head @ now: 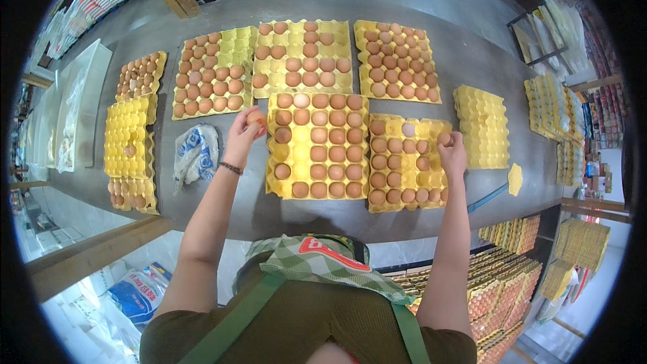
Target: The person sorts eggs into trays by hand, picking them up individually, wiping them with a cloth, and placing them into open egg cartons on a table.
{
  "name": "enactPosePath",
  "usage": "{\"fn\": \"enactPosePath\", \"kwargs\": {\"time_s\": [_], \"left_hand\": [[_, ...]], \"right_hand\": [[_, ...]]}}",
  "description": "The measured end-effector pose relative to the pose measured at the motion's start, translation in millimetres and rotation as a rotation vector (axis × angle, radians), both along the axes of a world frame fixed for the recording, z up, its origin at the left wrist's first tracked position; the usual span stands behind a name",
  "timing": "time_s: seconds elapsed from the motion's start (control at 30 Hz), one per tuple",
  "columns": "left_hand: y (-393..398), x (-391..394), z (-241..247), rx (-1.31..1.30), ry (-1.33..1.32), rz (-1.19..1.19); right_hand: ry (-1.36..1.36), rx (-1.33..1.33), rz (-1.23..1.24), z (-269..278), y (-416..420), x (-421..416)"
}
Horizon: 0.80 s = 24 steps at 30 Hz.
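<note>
My left hand (241, 135) holds a brown egg (256, 118) that has a reddish mark, just left of the middle egg tray (300, 144). That yellow tray carries many brown eggs and several bare cups. In my right hand (453, 152) is another brown egg (444, 138), at the right edge of the near right egg tray (412, 182). A pale egg (408, 129) sits near that tray's back. Behind lie a left egg tray (235, 43), a partly filled back tray (283, 66) and a back right tray (362, 50) with many eggs.
A crumpled cloth (196, 154) lies left of my left hand. Farther left are stacked trays (129, 119) and clear plastic bins (98, 91). On the right are empty trays (481, 129) and a blue-handled tool (488, 197). Stacked egg trays (498, 283) stand below at right.
</note>
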<state>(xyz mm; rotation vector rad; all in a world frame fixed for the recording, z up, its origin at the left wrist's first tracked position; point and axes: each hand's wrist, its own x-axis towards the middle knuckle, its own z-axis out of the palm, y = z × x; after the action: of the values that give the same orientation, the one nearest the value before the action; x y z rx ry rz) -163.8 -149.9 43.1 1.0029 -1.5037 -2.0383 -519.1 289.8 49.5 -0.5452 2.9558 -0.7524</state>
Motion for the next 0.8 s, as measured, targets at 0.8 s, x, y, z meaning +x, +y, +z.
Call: {"fn": "enactPosePath", "kwargs": {"time_s": [0.8], "left_hand": [[-99, -88, -44, -1.293, -0.326, -0.152]], "right_hand": [[-0.597, -0.474, 0.226, -35, -349, -9]]}}
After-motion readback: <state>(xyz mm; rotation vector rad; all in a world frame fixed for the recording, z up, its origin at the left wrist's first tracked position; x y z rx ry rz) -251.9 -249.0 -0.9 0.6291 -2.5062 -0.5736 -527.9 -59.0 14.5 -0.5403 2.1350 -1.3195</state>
